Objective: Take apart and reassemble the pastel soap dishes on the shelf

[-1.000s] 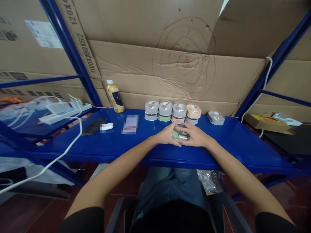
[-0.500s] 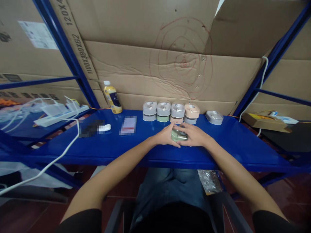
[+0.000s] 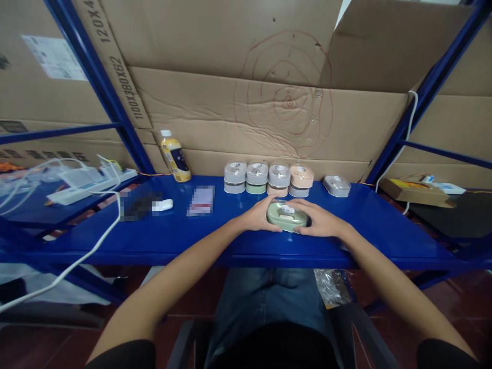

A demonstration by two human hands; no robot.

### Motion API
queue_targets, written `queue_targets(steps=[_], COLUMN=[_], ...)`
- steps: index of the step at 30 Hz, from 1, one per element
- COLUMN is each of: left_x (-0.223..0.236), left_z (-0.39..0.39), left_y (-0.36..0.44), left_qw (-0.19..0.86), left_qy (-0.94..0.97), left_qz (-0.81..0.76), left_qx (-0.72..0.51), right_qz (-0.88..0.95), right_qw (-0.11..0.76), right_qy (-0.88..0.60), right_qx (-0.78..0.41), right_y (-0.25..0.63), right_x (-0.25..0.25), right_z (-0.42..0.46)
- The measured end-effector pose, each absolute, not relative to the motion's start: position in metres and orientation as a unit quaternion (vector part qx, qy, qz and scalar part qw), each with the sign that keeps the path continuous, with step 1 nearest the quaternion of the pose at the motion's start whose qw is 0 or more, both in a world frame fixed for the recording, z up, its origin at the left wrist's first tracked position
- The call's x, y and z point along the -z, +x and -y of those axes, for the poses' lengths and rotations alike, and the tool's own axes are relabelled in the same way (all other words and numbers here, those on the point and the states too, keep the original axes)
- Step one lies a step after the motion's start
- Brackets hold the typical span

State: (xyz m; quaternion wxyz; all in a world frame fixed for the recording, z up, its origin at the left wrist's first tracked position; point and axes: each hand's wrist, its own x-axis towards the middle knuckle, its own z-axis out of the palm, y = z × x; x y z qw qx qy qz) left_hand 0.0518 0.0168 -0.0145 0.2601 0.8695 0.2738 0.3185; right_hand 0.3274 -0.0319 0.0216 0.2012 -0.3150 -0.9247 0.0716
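Note:
A pale green rounded plastic box [image 3: 286, 216] with a small white fitting on its lid lies on the blue steel shelf [image 3: 184, 241]. My left hand [image 3: 258, 215] grips its left end, and my right hand [image 3: 319, 219] grips its right end, with fingers resting on the lid. Just behind stand similar boxes in two-part stacks: a grey one [image 3: 234, 177], a grey-and-green one [image 3: 257, 177], a grey-and-peach one [image 3: 279, 178] and a peach-and-grey one [image 3: 301, 179]. A flat grey box [image 3: 336, 186] sits to the right.
A yellow bottle [image 3: 176, 163] stands at the shelf's back left. Left of my hands lie a pixelated dark item [image 3: 140, 206], a white object [image 3: 163, 205] and a pixelated card [image 3: 200, 201]. A power strip [image 3: 90, 183] and a white cable [image 3: 92, 246] lie farther left. Cardboard sheets line the back.
The green box has turned from a tilted pose to lying flat, with its lid now in full view. My hands have spread to its ends. The view has shifted slightly.

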Motion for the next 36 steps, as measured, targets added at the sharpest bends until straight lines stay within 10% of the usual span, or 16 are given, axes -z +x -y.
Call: queue_targets(steps=[10, 18, 30, 36], left_x=[0.02, 0.015, 0.016, 0.015], left_z=[-0.019, -0.017, -0.02, -0.019], left_y=[0.053, 0.052, 0.052, 0.051], left_qw=[0.222, 0.228, 0.242, 0.234], left_qy=[0.867, 0.871, 0.866, 0.871], left_qz=[-0.332, -0.339, -0.333, -0.333], left_qx=[-0.298, -0.273, -0.283, -0.275], right_qz=[0.769, 0.716, 0.676, 0.687], right_qw=[0.018, -0.089, 0.012, 0.161], right_qy=[-0.62, -0.686, -0.692, -0.694], right_qx=[0.155, 0.095, 0.253, 0.142], right_y=[0.403, 0.398, 0.387, 0.359], right_x=[-0.028, -0.053, -0.03, -0.053], right_z=[0.056, 0.018, -0.057, -0.07])
